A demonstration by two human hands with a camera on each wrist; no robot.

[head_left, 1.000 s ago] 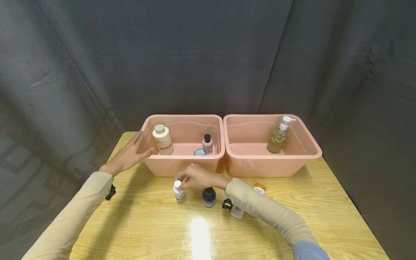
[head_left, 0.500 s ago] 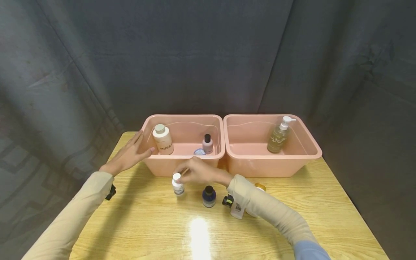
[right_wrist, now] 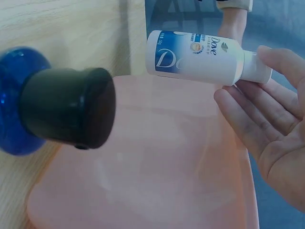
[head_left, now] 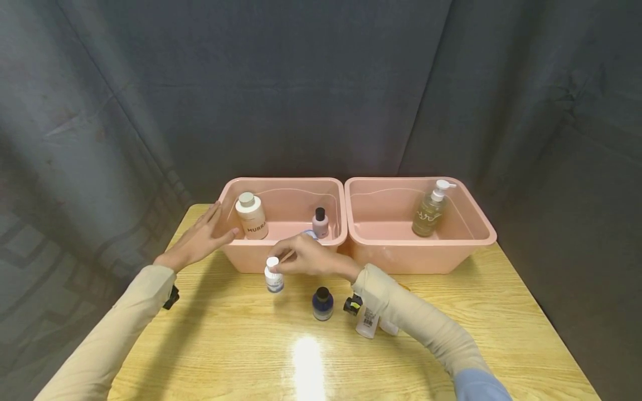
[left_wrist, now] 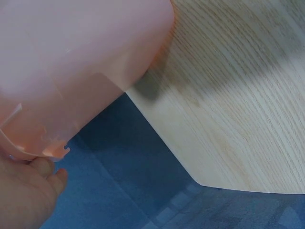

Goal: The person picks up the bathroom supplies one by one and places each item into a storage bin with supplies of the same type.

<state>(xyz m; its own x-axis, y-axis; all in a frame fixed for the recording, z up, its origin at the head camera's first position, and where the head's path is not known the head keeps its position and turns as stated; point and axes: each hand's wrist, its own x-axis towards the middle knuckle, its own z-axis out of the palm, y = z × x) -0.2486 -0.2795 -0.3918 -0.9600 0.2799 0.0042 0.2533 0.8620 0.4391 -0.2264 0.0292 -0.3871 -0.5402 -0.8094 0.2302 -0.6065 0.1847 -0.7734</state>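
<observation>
one dove bottle [head_left: 274,280], two pink bins [head_left: 426,259]
head: right hand [head_left: 308,256] pinches the bottle before the left bin [head_left: 246,258]; left hand [head_left: 198,238] rests straight fingers on that bin's rim. three items [head_left: 253,220] inside, one pump bottle [head_left: 428,216] in the other, one blue bottle [head_left: 322,305] and two half-hidden bottles [head_left: 366,327] on the wooden table [head_left: 225,345], grey curtain [head_left: 301,83] behind. left wrist: fingertips [left_wrist: 44,166] at the rim. right wrist: thumb [right_wrist: 274,58] and fingers [right_wrist: 233,102] on the cap [right_wrist: 256,68].

The desk [head_left: 225,345] has two pink tubs [head_left: 251,262] near its far edge, with a blue bottle [head_left: 322,306] and pale bottles [head_left: 367,324] in front.
</observation>
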